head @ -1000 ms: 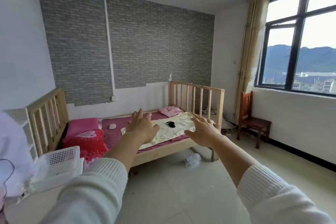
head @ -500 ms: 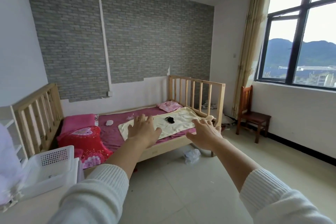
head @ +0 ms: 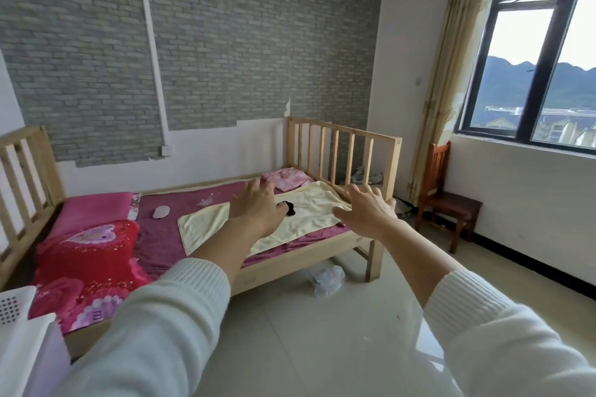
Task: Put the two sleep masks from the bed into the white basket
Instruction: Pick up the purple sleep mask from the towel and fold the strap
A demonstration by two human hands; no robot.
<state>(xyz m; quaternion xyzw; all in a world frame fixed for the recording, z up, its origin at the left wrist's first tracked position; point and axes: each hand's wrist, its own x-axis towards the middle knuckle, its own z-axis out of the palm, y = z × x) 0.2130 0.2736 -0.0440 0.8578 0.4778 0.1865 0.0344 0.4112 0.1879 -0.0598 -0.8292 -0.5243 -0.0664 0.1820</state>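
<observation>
Ahead, black sleep mask (head: 289, 207) on bed (head: 167, 235), between empty hands (head: 258, 207).

Bright daylight pours from the window (head: 545, 74) at right, sky blown out; wide-angle bending at frame edges

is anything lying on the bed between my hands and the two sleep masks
Nothing visible blocks them. The black sleep mask lies bare on the pale yellow towel, partly hidden behind the open left hand. The pale oval sleep mask sits uncovered on the maroon sheet. The open right hand is empty too.
</observation>
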